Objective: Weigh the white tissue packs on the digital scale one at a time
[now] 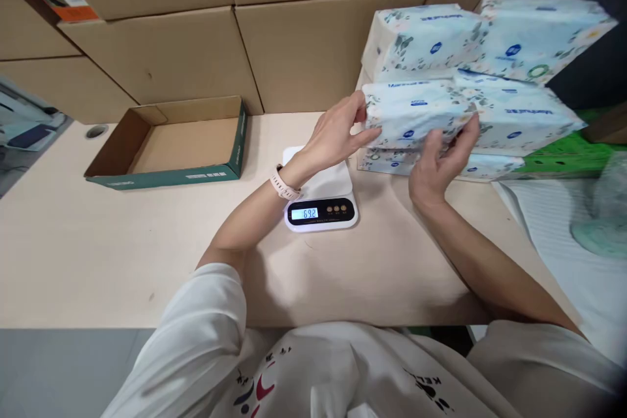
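Observation:
A pale blue tissue pack is gripped at its left end by my left hand and from below by my right hand. It is lifted a little above the table, to the right of a white kitchen scale. The scale's display reads 692. More tissue packs of the same kind are stacked behind and to the right of the held one. A pale watch sits on my left wrist.
An open shallow cardboard box with a green rim lies at the left of the beige table. Large brown cartons line the back. A white sheet and a green crate lie at the right.

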`<state>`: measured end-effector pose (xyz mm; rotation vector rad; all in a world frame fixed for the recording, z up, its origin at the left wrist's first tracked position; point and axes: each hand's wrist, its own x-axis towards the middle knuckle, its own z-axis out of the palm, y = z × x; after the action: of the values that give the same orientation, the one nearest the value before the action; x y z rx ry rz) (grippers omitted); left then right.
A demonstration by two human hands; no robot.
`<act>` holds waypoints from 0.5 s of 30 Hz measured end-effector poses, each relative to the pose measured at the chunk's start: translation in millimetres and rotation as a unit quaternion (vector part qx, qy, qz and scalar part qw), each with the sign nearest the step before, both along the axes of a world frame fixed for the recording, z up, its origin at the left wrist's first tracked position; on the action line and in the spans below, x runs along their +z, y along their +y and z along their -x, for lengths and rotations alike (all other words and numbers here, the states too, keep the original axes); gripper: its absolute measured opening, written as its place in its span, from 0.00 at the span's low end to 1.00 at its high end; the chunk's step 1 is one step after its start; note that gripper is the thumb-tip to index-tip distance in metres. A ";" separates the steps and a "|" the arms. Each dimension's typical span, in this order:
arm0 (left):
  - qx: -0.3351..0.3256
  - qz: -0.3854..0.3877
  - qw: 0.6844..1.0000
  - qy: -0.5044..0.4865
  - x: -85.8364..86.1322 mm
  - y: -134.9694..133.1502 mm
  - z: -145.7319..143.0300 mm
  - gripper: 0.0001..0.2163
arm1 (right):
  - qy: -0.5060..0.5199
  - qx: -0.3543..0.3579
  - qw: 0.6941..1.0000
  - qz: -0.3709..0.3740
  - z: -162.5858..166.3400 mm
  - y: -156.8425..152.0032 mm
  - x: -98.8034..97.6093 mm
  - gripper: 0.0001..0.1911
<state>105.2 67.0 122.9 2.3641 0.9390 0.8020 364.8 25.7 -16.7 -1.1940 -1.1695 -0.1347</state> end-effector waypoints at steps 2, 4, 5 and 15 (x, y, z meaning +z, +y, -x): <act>0.006 0.003 1.000 -0.008 -8.2 5.6 -9.9 0.08 | -0.022 0.000 1.000 -0.006 -4.7 -3.7 -0.7 0.44; 0.011 0.015 1.000 -0.013 -15.0 6.0 -13.6 0.07 | -0.050 -0.001 0.999 -0.009 -6.1 -11.6 0.2 0.42; 0.011 0.023 1.000 -0.014 -17.6 4.6 -14.2 0.06 | -0.063 -0.003 0.998 -0.006 -6.3 -15.9 1.1 0.41; -0.043 0.136 0.989 -0.041 -20.4 -4.7 -7.8 0.17 | -0.122 -0.025 0.992 -0.030 2.1 -26.8 2.5 0.24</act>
<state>112.9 62.4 102.5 2.1057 0.8474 0.6838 362.7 -1.1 -14.2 -1.1769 -1.3395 -0.3602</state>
